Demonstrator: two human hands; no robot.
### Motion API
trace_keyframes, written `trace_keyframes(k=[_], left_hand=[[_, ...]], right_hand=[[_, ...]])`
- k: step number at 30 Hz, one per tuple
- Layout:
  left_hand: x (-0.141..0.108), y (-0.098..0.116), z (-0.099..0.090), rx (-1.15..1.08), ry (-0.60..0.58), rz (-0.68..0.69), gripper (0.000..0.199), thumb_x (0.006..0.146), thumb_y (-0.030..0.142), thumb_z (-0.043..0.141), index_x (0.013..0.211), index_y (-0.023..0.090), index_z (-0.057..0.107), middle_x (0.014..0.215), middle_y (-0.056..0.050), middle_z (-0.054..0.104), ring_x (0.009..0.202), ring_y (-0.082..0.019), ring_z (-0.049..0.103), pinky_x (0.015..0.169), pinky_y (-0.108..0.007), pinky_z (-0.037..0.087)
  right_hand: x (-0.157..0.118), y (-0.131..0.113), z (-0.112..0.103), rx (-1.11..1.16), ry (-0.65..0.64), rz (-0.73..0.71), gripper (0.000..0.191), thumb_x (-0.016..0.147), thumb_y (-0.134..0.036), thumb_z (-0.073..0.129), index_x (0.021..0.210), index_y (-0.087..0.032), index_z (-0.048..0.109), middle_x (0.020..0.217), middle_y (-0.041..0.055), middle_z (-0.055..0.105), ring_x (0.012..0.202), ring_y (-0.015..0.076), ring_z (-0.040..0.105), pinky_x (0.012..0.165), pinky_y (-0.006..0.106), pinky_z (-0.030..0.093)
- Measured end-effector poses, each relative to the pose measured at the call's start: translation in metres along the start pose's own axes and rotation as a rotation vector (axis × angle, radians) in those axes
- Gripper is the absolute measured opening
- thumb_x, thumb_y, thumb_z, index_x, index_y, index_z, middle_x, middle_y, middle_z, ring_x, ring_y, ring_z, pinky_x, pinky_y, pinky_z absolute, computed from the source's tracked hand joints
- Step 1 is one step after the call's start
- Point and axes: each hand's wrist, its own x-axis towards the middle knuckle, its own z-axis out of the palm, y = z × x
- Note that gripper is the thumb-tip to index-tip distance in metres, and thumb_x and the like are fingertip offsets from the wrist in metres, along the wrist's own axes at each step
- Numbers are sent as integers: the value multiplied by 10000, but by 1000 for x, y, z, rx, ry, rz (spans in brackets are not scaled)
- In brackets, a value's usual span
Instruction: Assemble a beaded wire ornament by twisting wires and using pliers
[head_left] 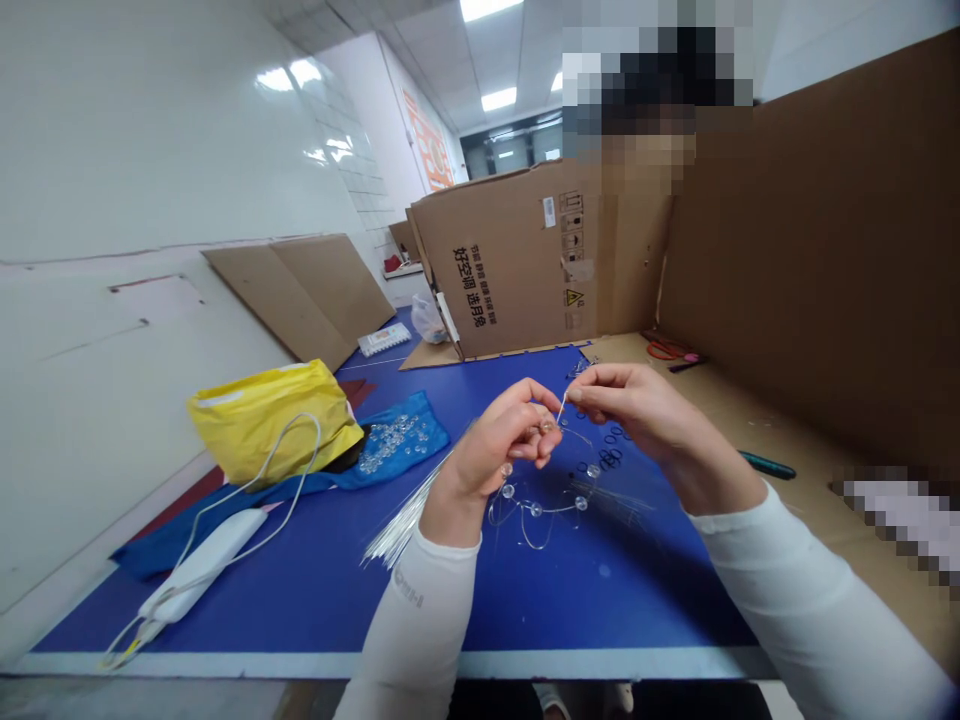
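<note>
My left hand [517, 430] is closed, its fingertips pinching a clear bead and thin wire. Close beside it on the right, my right hand [619, 395] pinches the upper end of a short pale wire [561, 408] that runs between both hands. A wire strand with several clear round beads [535, 509] hangs in a loop below my hands, over the blue table. Under my left forearm lies a bundle of thin silvery wires [405, 520]. Small dark rings [611, 458] are on the table below my right hand.
Clear beads [394, 440] lie on a blue cloth [431, 415] beside a yellow bag [277, 420]. A white power strip [206, 565] with its cable is at left. Cardboard [517, 260] stands behind; red scissors [670, 350] and a dark green tool [768, 464] lie right. A person is beyond.
</note>
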Motion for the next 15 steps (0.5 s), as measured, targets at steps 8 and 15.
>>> trace_keyframes(k=[8, 15], left_hand=[[-1, 2, 2, 34, 9, 11, 224, 811, 331, 549, 974, 180, 523, 592, 61, 576, 429, -38, 344, 503, -217, 298], [0, 1, 1, 35, -3, -1, 204, 833, 327, 565, 971, 185, 514, 586, 70, 577, 415, -32, 316, 526, -220, 362]], right_hand=[[2, 4, -2, 12, -28, 10, 222, 652, -392, 799, 643, -186, 717, 608, -2, 584, 573, 113, 434, 568, 310, 308], [1, 0, -1, 7, -11, 15, 246, 617, -408, 806, 642, -182, 712, 581, -9, 580, 557, 110, 431, 553, 299, 313]])
